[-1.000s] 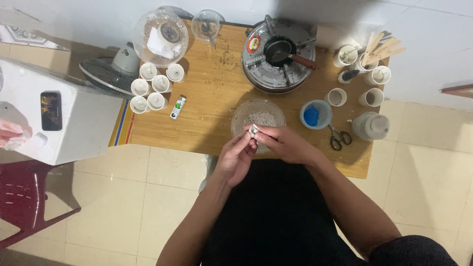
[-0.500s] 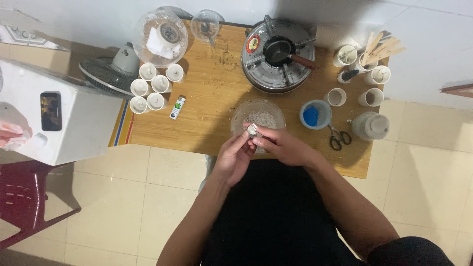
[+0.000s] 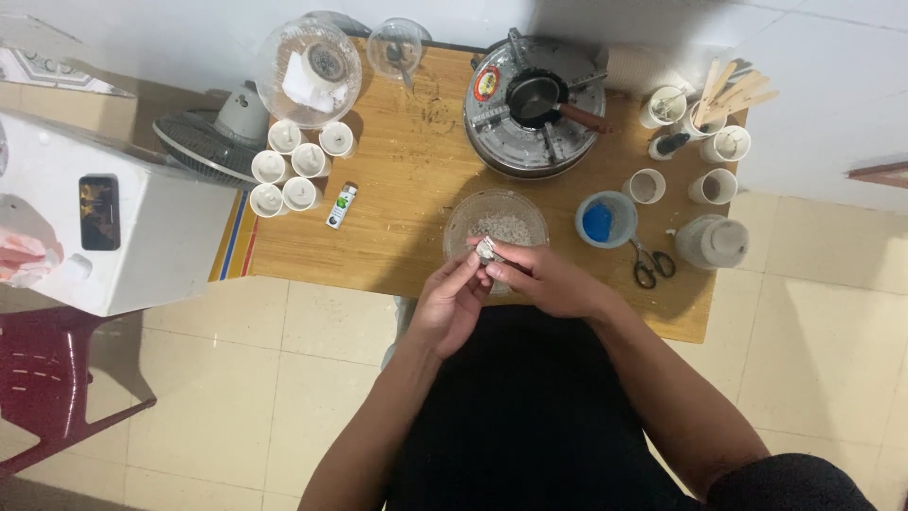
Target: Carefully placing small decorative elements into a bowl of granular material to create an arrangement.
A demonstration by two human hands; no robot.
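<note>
Both hands meet at the near edge of the wooden tabletop (image 3: 407,180), just over a clear bowl (image 3: 496,222) of pale granules. The left hand (image 3: 452,305) and the right hand (image 3: 544,281) are both closed in a pinch on a small silvery piece (image 3: 486,250); it is too small to tell exactly what it is, though it looks like a little metal disc or tab. It sits between the fingertips, right above the bowl's near rim.

To the left stand several small white cups (image 3: 293,166) beside a green-labelled tube (image 3: 340,206). A blue-lidded tub (image 3: 602,220) and scissors (image 3: 649,266) lie to the right, and a metal burner with a dark pot (image 3: 535,102) sits behind the bowl.

The likeliest slip is the piece escaping the pinch: it is tiny, held only by the fingertips, and would probably drop among the granules, where it would be hard to find, or off the table's edge onto the tiled floor (image 3: 236,378). A wrist brushing the rim could also tip the light bowl, which sits close to the edge.
</note>
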